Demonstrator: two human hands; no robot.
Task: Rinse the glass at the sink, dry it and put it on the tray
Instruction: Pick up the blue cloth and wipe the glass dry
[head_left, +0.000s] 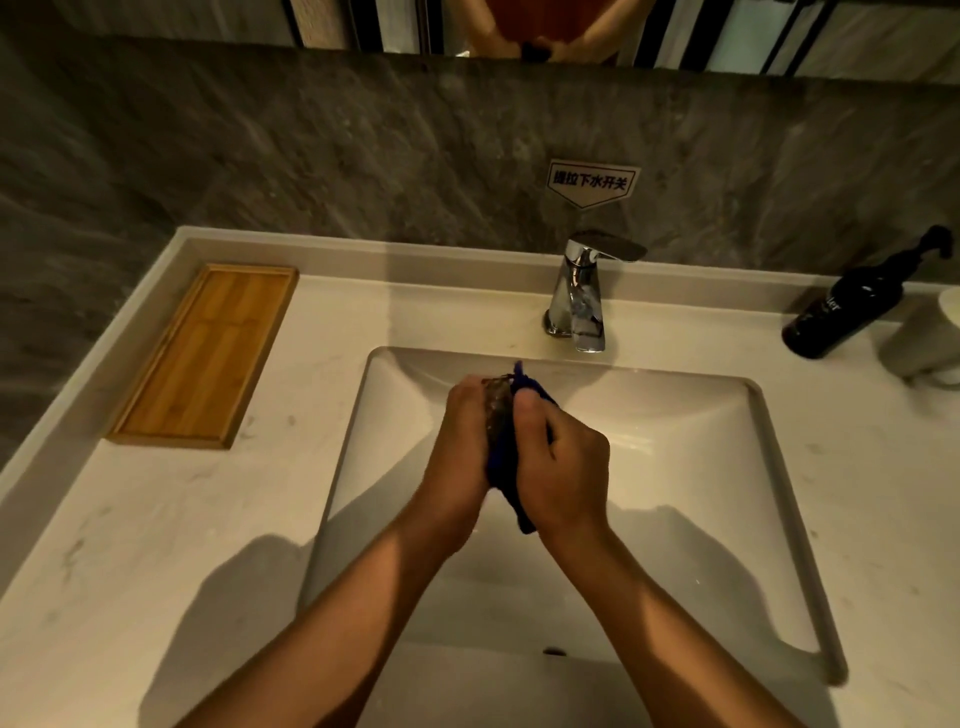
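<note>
We hold the glass (497, 402) over the sink (675, 441), between both hands, a little in front of the tap (579, 296). Our left hand (462, 441) is wrapped round the glass from the left, its fingers (467, 387) curled closed over the far side, so that only a narrow strip of the glass shows between the hands. Our right hand (563, 467) is closed on a dark blue cloth (504, 467) and presses it against the right side of the glass; the thumb lies along the glass, and a corner of cloth sticks up above the hands while another end hangs down below the wrists. The wooden tray (205, 358) lies on the desk (156, 519) to the left of the sink, well apart from the hands. A dark pump bottle (841, 306) stands at the far right of the desk, with a pale cup (922, 338) just beside it. No water is seen coming from the tap.
</note>
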